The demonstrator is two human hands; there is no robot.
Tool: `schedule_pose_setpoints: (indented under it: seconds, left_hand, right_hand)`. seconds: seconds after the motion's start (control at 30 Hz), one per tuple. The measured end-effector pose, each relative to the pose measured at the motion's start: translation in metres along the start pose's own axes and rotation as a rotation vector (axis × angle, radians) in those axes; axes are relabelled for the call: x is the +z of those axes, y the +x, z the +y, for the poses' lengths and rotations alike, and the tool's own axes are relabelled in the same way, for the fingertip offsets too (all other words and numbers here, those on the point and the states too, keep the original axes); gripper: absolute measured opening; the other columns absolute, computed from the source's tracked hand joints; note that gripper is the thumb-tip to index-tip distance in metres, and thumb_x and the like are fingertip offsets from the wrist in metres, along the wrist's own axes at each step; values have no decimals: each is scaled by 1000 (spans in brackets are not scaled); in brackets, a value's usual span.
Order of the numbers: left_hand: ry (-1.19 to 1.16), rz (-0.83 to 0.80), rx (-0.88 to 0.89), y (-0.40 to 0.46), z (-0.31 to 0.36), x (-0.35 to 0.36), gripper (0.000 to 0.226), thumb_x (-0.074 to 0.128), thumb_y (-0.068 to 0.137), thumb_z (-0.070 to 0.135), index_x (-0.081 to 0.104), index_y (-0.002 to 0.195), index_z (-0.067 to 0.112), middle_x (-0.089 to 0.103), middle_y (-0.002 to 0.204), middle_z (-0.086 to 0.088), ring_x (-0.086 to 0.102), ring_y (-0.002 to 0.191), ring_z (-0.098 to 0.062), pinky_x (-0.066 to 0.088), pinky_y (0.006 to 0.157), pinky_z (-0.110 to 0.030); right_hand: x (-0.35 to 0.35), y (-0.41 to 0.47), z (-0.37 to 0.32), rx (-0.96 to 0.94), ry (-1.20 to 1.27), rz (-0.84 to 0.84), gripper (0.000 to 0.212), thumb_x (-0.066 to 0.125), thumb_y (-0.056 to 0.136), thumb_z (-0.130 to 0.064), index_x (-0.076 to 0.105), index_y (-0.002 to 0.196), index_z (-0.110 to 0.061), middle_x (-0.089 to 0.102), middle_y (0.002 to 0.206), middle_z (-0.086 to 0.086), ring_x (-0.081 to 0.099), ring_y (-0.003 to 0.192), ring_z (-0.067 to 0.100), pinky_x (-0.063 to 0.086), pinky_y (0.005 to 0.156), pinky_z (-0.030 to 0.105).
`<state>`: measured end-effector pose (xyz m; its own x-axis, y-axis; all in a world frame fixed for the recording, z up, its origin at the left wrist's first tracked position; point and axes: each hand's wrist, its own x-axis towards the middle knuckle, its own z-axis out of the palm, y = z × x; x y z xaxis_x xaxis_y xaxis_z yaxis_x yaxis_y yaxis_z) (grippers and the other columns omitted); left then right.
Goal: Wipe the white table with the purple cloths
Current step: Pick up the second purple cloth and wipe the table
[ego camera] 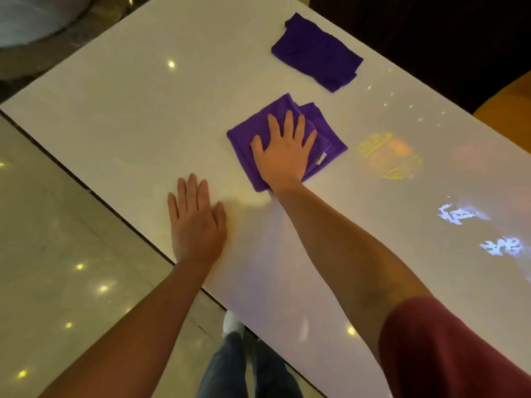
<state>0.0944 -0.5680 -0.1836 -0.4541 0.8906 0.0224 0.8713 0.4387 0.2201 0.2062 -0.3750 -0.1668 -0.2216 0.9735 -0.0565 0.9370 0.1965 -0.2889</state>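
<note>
**Wiping under way: one cloth pressed flat, one waiting**

Bracing comes first, at the left: the left hand (196,222) lies palm down on the bare white table (129,116), fingers straight and close together, holding nothing. It sits near the table's left edge, to the left of the nearer purple cloth (244,139) and a little closer to the person. Judging by the reach of the other arm, it is there to steady the body while the person leans over the top.

Moving right, the nearer purple cloth lies folded into a rough square, with a second layer showing along its right side. The right hand (283,152) is spread flat on top of it, fingers straight and fanned, thumb out to the left, palm pressing the fabric onto the table rather than gripping it. A flat press like this suits sliding the cloth across the surface, so I take this as mid-wipe.

Further right of that cloth and beyond it, well apart, the second purple cloth (316,51) lies folded and untouched near the table's far edge, probably kept in reserve. Right of the nearer cloth, coloured light patterns (388,156) fall on the tabletop.
</note>
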Motion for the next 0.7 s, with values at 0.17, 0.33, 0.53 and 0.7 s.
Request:
schedule_pose_setpoints:
  seconds: [0.17,0.33,0.53,0.7]
  left_hand:
    - [19,-11,-18,-2,5,-9,55,30,109,27,35,158,3,26,170,-18,16,160,-35,13,129,-54]
    - [38,-20,-23,0,7,-8,55,32,108,27,34,159,5,26,170,-17,17,159,-36,11,130,-53]
    - [39,-10,-21,-1,3,-4,56,29,109,29,32,159,4,25,170,-18,15,159,-37,11,130,-54]
    - [41,58,-18,-4,3,1,58,33,107,35,36,156,5,30,168,-19,21,158,-37,15,129,-54]
  right_hand:
    - [-9,-67,27,-52,70,-21,69,37,105,-60,30,164,-25,26,175,3,11,163,29,2,132,56]
    - [-8,-234,83,-5,29,0,66,39,105,-64,37,161,-28,31,173,0,13,164,23,3,133,54]
    - [-1,-287,94,56,-30,-5,67,33,105,-67,42,158,-27,36,170,0,17,163,24,4,133,54]
    - [1,-193,65,-34,23,51,66,48,100,-61,47,154,-24,39,168,4,21,161,29,11,131,58]
